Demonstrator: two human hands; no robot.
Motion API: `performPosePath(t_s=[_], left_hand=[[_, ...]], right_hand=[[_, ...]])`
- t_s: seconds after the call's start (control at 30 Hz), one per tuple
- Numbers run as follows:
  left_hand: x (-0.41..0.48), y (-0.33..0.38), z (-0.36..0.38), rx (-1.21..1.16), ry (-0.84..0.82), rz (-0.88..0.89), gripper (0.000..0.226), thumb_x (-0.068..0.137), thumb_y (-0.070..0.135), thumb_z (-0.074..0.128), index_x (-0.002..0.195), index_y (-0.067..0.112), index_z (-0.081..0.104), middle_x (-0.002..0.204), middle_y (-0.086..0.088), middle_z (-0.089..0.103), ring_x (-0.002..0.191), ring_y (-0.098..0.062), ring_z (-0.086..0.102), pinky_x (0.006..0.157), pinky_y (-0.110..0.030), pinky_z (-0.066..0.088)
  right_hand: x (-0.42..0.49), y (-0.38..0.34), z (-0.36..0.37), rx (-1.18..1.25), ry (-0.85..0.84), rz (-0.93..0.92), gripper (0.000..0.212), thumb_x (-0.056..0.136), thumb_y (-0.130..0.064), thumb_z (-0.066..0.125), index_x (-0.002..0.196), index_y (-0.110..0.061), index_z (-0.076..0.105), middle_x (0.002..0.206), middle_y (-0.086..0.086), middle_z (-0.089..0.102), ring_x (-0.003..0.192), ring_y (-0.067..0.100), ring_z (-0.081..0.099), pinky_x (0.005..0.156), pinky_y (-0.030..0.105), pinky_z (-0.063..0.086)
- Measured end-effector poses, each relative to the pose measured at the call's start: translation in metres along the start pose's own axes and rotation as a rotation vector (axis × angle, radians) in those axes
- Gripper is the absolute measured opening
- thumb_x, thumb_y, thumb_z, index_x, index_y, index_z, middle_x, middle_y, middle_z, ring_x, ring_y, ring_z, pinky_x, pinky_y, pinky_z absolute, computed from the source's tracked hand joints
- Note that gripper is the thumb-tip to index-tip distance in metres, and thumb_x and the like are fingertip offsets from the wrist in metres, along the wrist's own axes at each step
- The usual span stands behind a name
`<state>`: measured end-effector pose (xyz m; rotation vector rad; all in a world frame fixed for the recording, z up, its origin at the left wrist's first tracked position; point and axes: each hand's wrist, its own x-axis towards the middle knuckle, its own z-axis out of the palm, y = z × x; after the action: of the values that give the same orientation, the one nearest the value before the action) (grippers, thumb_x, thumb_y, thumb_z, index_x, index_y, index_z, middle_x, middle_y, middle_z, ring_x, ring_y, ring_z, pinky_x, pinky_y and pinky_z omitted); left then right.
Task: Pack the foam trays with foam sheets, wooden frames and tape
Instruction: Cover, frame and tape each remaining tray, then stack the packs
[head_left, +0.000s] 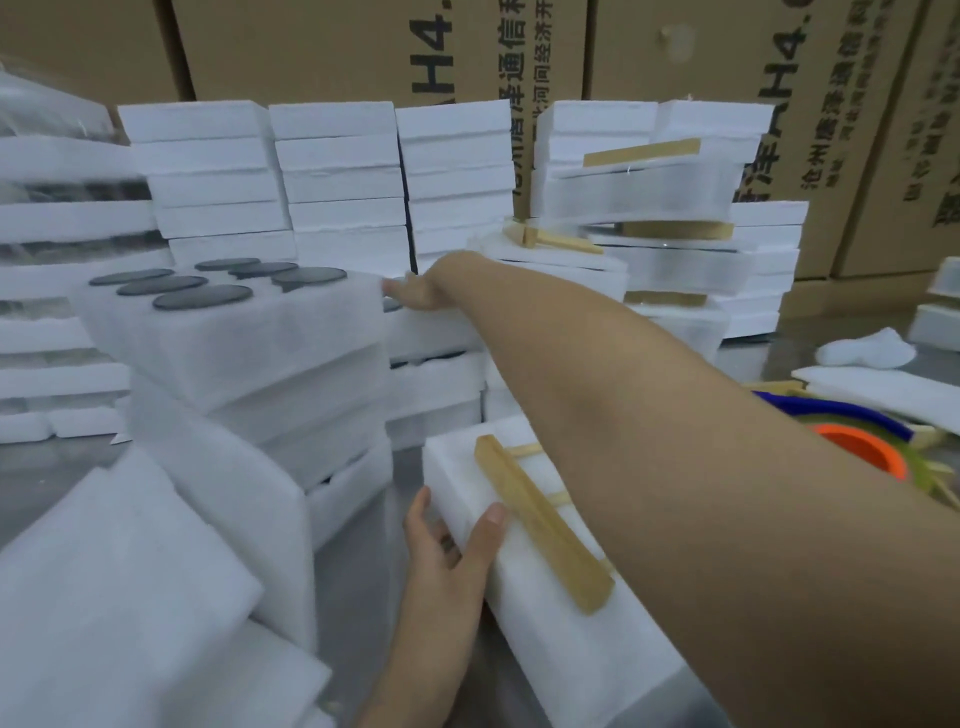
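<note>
Left hand (452, 540) holds the left edge of the near foam tray (545, 649): thumb laid on the top face, fingers against the side wall, a clamping hold. Wooden frame (540, 525) lies loose on top of this tray, set diagonally, its far end just beside the thumb; no tape visible on it.

Right hand (415, 293) is stretched far forward, at the right edge of the top tray of the tall stack (249, 395). That tray carries dark discs (202, 297) under a thin foam sheet (260, 338). Blur at the hand: cannot tell whether its fingers pinch the sheet, grip the tray or only touch it.

Risks, as judged:
- Stack layers sit offset, not flush. A sideways pull at the top could slide the upper tray off and spill the discs
- If only the sheet is caught, it may peel away and leave the discs bare
- Right forearm passes directly over the wooden frame. A low return of the arm could sweep the frame off the tray
- Near foam tray is held at one edge only, so a knock could pivot it

Tape rolls (857, 447) lie beyond the right arm, well apart from both hands
</note>
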<state>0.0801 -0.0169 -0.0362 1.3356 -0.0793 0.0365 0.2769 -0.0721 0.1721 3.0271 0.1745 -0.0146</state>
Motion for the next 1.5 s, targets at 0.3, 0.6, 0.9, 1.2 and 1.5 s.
performPosePath(t_s=[0.3,0.6,0.9,1.2,1.5], left_hand=[[-0.006,0.005,0.003,0.128,-0.027,0.018,0.097,0.066,0.073,0.061,0.145,0.029,0.029,0.128,0.015,0.06,0.119,-0.006,0.057,0.107,-0.033,0.04],[-0.034,-0.001,0.031,0.477,0.172,0.184,0.09,0.081,0.069,0.01,0.154,0.018,0.004,0.162,0.001,-0.007,0.146,-0.006,-0.013,0.112,-0.022,-0.012],[-0.064,-0.01,0.054,1.3,-0.207,0.744,0.104,0.071,0.09,0.027,0.148,0.036,-0.017,0.151,-0.004,-0.039,0.138,-0.027,-0.038,0.101,-0.044,-0.039],[-0.008,-0.035,0.144,1.381,-0.144,0.675,0.093,0.086,0.067,0.044,0.152,0.022,-0.002,0.153,-0.005,-0.019,0.14,-0.024,-0.029,0.087,-0.058,-0.042],[0.048,-0.053,0.214,1.364,-0.13,0.55,0.087,0.095,0.045,0.047,0.152,0.016,-0.013,0.156,-0.018,-0.023,0.141,-0.034,-0.03,0.079,-0.063,-0.04]], right_hand=[[-0.139,0.064,0.043,0.667,0.656,-0.243,0.044,0.094,-0.04,0.045,0.136,-0.027,0.051,0.136,-0.002,0.056,0.123,0.017,0.052,0.098,0.039,0.045],[-0.269,0.233,0.146,0.164,-0.156,0.545,0.087,0.072,-0.069,0.065,0.139,-0.02,0.041,0.144,0.008,0.041,0.135,0.032,0.033,0.105,0.043,0.036],[-0.274,0.244,0.174,0.731,0.633,0.552,0.046,0.083,-0.037,0.072,0.115,-0.007,0.059,0.108,0.021,0.06,0.116,0.041,0.045,0.096,0.051,0.042],[-0.273,0.237,0.18,0.901,0.888,0.636,0.042,0.085,-0.038,0.069,0.115,-0.01,0.061,0.121,0.019,0.053,0.127,0.031,0.034,0.103,0.039,0.038],[-0.263,0.241,0.192,0.789,0.929,0.651,0.04,0.084,-0.029,0.072,0.115,-0.008,0.058,0.128,0.022,0.046,0.136,0.034,0.025,0.102,0.05,0.037]])
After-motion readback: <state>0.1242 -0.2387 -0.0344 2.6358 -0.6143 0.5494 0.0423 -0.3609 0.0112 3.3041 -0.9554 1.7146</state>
